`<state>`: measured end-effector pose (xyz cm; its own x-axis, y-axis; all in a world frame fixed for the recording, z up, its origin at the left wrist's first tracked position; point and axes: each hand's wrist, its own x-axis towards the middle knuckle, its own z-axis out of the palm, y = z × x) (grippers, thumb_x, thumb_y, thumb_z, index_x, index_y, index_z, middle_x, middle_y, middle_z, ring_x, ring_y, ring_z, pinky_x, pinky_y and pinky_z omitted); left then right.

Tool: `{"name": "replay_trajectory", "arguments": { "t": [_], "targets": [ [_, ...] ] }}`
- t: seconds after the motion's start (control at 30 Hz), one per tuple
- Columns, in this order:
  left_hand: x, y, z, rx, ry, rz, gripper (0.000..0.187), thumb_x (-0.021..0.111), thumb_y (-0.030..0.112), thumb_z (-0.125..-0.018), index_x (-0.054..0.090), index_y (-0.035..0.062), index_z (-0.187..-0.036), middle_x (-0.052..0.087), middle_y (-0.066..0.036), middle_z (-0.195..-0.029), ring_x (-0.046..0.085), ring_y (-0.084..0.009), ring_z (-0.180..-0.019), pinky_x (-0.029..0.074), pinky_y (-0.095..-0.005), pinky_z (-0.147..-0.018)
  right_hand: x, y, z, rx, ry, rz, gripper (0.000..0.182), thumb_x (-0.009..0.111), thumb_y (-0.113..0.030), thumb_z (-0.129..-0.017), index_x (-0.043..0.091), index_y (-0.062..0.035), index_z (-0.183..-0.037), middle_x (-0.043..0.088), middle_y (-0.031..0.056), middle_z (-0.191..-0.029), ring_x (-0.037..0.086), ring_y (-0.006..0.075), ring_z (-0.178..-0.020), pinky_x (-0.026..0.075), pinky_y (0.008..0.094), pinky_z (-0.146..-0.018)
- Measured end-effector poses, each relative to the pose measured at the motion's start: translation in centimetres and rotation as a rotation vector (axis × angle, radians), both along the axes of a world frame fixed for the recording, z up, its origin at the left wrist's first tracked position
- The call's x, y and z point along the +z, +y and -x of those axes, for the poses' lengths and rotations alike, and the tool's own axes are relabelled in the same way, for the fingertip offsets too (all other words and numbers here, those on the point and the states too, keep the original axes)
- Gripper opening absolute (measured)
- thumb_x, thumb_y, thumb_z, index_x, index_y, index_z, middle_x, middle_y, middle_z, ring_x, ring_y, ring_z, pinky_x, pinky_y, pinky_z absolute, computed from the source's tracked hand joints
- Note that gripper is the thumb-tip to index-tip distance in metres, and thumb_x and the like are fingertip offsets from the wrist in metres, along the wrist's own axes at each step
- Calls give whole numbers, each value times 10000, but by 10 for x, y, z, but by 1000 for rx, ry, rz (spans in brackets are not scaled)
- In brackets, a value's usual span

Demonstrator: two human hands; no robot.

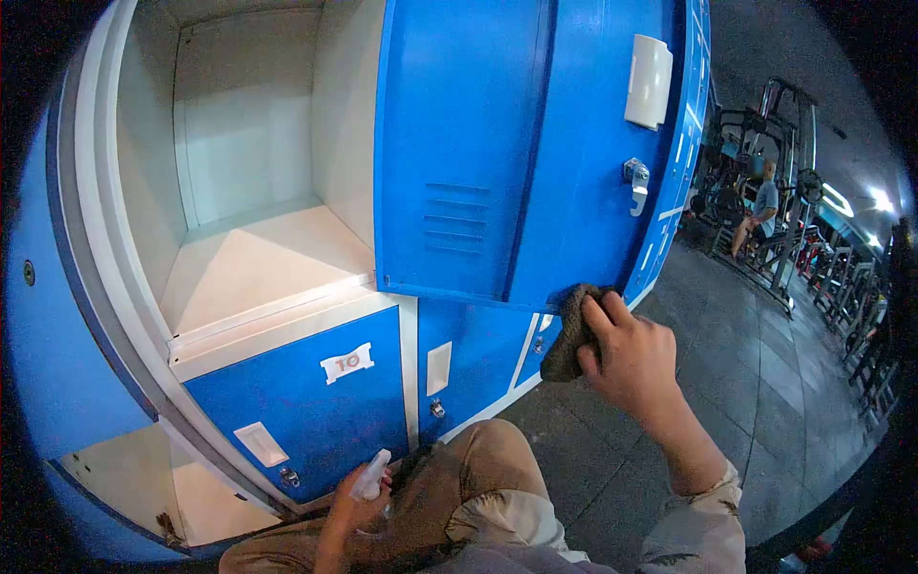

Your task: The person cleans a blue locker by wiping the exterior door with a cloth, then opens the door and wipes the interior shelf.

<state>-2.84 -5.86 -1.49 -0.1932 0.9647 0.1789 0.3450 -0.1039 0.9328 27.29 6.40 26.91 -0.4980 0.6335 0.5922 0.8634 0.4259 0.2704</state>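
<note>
My right hand [636,349] grips a dark cloth [571,349] and presses it to the lower edge of the open blue locker door [459,124]. The door's inner face shows vent slots, a white handle recess [649,82] and a metal lock latch [638,186]. Low by my knee, my left hand [356,502] is wrapped round a spray bottle with a white spray head [372,475]; most of its body is hidden. Behind the door's hinge side, the open locker compartment [253,182] has bare pale walls and a pale floor.
Below are shut blue lockers, one with a number label [347,364]. A lower compartment [182,483] at left stands open. My bent knee [492,450] is close to the lockers. Dark floor tiles [708,373] lead to gym machines [765,182] and a seated person [760,210].
</note>
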Motion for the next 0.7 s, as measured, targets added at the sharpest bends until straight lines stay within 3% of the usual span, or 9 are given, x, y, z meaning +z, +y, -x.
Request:
{"name": "replay_trajectory", "arguments": {
  "t": [0.13,0.27,0.37,0.43,0.5,0.7],
  "targets": [
    [9,-3,-5,-16,-137,34,365,644,41,-761,566,41,-1117,617,-44,-927,586,-128,-846,479,-289,-783,4,-2,19,-68,122,66,430,624,-230,-706,518,-60,-1087,546,131,-969,619,336,-721,506,439,-626],
    [-14,2,5,-71,-100,-44,394,651,31,-759,557,42,-1141,615,-36,-927,582,-122,-849,480,-289,-787,-4,1,34,145,226,33,410,608,-280,-744,505,-31,-1052,535,166,-975,611,369,-651,510,469,-573],
    [-46,17,14,-56,-225,153,420,650,22,-760,547,42,-1167,613,-35,-925,581,-122,-853,480,-289,-786,-8,1,44,103,291,14,403,608,-283,-744,513,-27,-1040,534,169,-976,607,377,-632,510,471,-567],
    [-26,12,11,-40,-164,123,439,649,18,-761,540,40,-1186,614,-36,-925,582,-125,-852,480,-289,-785,-14,3,44,114,300,-37,393,614,-283,-742,525,-38,-1036,539,153,-946,612,352,-616,512,456,-550],
    [5,-2,0,-44,118,-180,461,649,17,-762,531,36,-1208,617,-38,-928,586,-129,-849,481,-289,-785,-18,3,39,117,297,-61,379,615,-279,-742,533,-59,-1039,542,131,-927,617,332,-614,513,447,-545],
    [-29,5,8,-33,-14,-116,480,639,17,-768,519,29,-1233,625,-48,-939,591,-132,-846,479,-286,-789,-13,12,-7,106,191,-125,401,629,-273,-709,546,-124,-1072,543,74,-910,627,278,-643,504,419,-544]
  ]
}}
